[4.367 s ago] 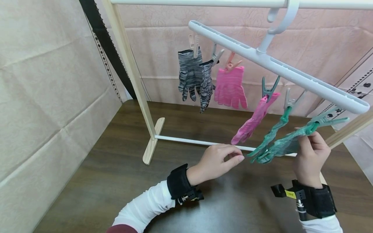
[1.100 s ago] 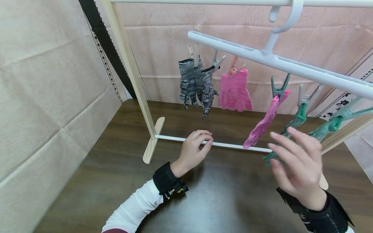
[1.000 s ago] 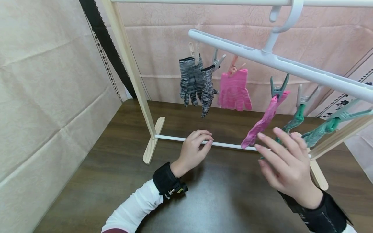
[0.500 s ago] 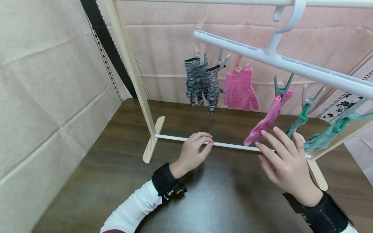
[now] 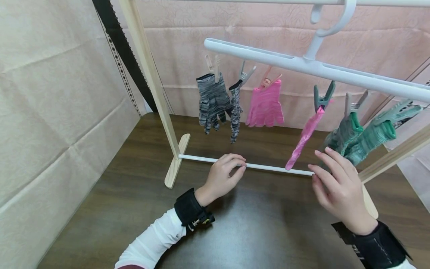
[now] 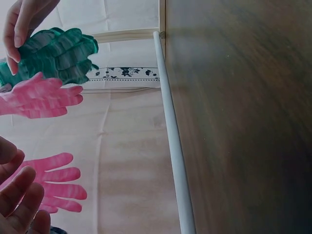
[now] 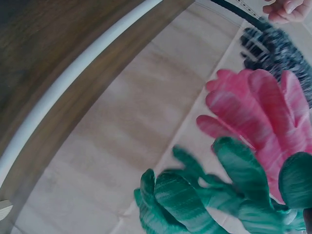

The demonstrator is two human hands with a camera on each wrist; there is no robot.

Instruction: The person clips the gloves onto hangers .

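A white clip hanger [image 5: 302, 67] hangs from a rail and carries several gloves. Two are grey [image 5: 209, 99], two pink [image 5: 265, 104], and two green [image 5: 362, 136] at the right end. My right hand [image 5: 327, 170] is open with its fingers spread, just below the green gloves. Whether it touches them I cannot tell. My left hand [image 5: 231, 168] hangs loosely curled in front of the stand's white lower rod [image 5: 268, 168] and holds nothing. In the left wrist view the green gloves [image 6: 53, 53] and a pink glove [image 6: 39, 100] hang beside the rod [image 6: 173, 146]. The right wrist view shows a green glove [image 7: 209, 200] close up.
A wooden stand post [image 5: 151, 86] with a foot [image 5: 176, 164] rises at the left on the dark wooden table [image 5: 134, 209]. Another wooden post [image 5: 393, 158] slants at the right. Beige cloth walls close in the left and back.
My right hand has let go of the green glove at its clip and dropped below it, open. My left hand has drawn back to the rod. The hanger has swung and turned.
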